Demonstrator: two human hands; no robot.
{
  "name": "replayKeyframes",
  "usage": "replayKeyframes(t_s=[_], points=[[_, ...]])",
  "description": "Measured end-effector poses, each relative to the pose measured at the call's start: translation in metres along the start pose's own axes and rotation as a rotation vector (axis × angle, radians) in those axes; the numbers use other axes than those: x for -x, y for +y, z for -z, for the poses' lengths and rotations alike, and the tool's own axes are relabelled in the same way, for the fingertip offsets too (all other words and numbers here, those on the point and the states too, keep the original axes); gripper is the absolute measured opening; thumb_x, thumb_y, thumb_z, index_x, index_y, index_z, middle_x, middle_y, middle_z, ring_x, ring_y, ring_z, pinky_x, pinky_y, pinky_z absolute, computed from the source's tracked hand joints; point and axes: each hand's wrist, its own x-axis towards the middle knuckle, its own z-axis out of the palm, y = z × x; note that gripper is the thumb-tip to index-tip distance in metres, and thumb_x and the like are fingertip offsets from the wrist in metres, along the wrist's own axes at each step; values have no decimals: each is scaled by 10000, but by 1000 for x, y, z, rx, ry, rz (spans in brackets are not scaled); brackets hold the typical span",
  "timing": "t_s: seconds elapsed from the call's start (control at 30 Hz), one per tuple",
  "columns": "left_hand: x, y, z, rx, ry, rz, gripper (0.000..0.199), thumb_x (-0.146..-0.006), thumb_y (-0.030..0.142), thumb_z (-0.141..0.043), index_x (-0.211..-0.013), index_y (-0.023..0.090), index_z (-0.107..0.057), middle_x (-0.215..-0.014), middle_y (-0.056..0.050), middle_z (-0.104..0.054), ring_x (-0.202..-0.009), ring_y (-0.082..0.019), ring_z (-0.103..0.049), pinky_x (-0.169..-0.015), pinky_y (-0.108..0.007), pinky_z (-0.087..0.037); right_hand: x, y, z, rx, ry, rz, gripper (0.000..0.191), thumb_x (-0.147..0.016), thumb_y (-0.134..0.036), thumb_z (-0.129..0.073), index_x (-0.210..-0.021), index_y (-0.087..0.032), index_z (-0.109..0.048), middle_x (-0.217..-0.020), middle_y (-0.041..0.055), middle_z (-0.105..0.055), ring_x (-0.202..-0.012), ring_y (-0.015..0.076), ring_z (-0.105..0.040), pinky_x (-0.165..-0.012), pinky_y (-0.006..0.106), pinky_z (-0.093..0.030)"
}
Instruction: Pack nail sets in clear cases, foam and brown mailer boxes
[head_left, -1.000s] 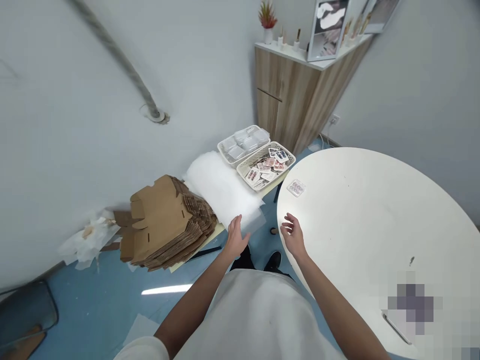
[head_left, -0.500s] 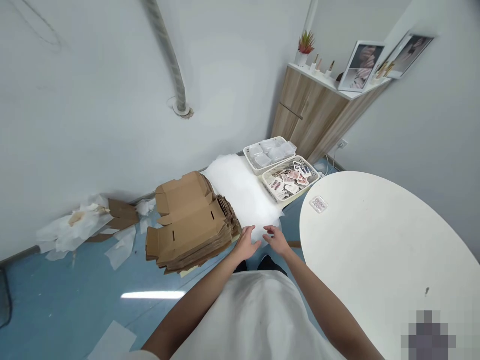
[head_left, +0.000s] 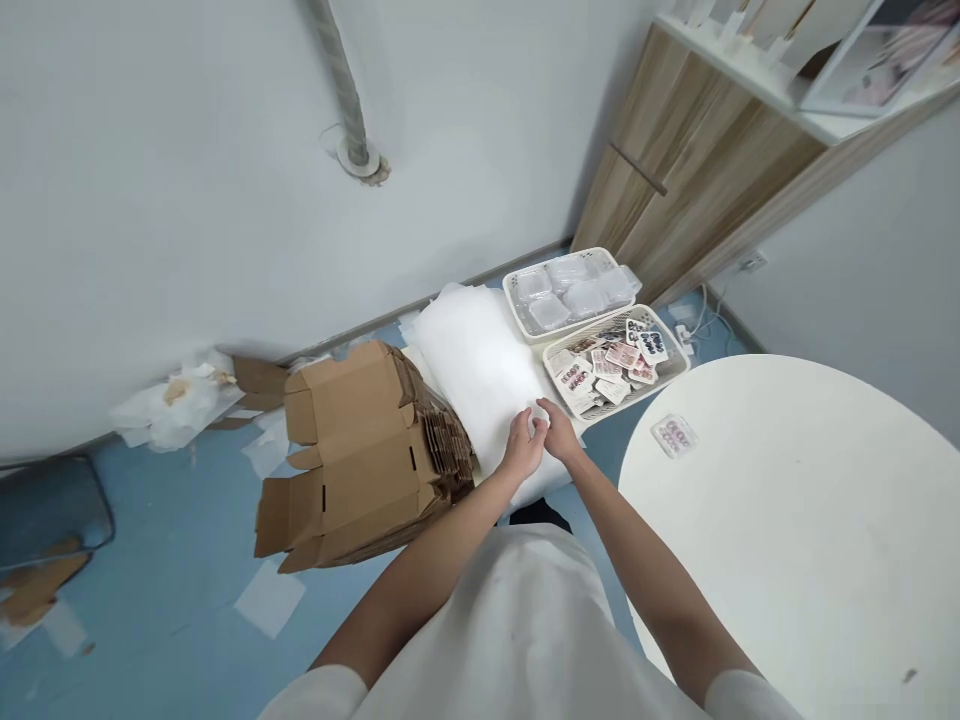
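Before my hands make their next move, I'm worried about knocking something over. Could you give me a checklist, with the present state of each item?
1. Left hand and right hand over the white sheets: ok.
2. Both hands free of any object: cannot tell; their curled shape could hide something small.
3. Basket of cards upright: ok.
4. Basket of clear containers upright: ok.
5. Cardboard stack squared up: not ok; its edges are uneven.
6. Floor free of litter: not ok; paper scraps lie on it.
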Motion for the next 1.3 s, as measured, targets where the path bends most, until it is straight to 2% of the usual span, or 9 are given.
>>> replayKeyframes(t_s=[0.17,0.3,0.53,0.7,0.8,0.93,1.1,1.2,1.3], points=[[-35,-12,-3,-15,169,259,558,-822,472,-364,-1269,141,-325,-1359,-157,-287,-1244,-235,-319,-983,-345,-312,-28,13,-19,4,6,33,494,-762,-216,-433,-1248,-139,-393,-1379,127,-293,-1305,256,-184,-1031,497,-235],[-44,-20,-4,-51,260,362,553,-790,468,-438,-1239,153,-369,-1324,-158,-302,-1155,-218,-421,-927,-325,-373,-23,18,-27,51,-48,106,461,-763,-194,-428,-1224,-168,-428,-1346,111,-345,-1286,265,-216,-1015,512,-249],[-61,-20,-5,124,322,296,278,-759,336,-512,-944,137,-567,-946,-111,-597,-835,-175,-579,-749,-305,-455,-17,7,-25,77,-134,204,432,-755,-162,-425,-1182,-187,-490,-1199,123,-477,-1151,274,-386,-964,510,-293],[-62,-22,3,228,454,337,176,-750,302,-500,-752,144,-577,-749,-45,-596,-687,-128,-558,-641,-254,-440,-14,3,-21,6,-190,280,404,-761,-154,-405,-1133,-251,-530,-1172,79,-488,-1134,243,-409,-1003,512,-235],[-58,-19,7,245,497,368,179,-760,303,-474,-731,149,-560,-693,-13,-561,-642,-105,-526,-608,-232,-420,-15,0,-18,-25,-112,235,336,-775,-227,-441,-1093,-263,-545,-1240,70,-419,-1190,244,-350,-999,493,-263],[-50,-13,13,270,524,367,179,-772,304,-455,-751,155,-552,-706,-9,-552,-666,-104,-517,-629,-231,-416,-26,-12,-12,-67,-27,100,564,-720,-375,-551,-1240,-223,-393,-1335,98,-293,-1242,265,-269,-992,463,-287],[-35,-5,16,330,494,312,170,-776,300,-456,-790,157,-546,-776,-25,-573,-714,-113,-530,-663,-239,-426,-39,-30,-6,-135,-105,6,688,-671,-395,-589,-1275,-237,-299,-1237,110,-416,-862,194,-546,-847,406,-411],[-23,1,19,325,449,267,201,-786,323,-445,-829,156,-548,-821,-41,-587,-753,-129,-547,-684,-256,-437,-37,-38,0,-188,-104,-49,553,-681,-329,-554,-1191,-232,-363,-1029,57,-536,-622,122,-527,-720,343,-453],[-7,4,25,320,362,213,250,-797,342,-441,-936,155,-534,-932,-73,-590,-849,-154,-561,-733,-281,-441,-27,-47,12,-176,-19,13,386,-692,-260,-496,-1071,-228,-436,-894,11,-560,-561,106,-493,-655,301,-442]])
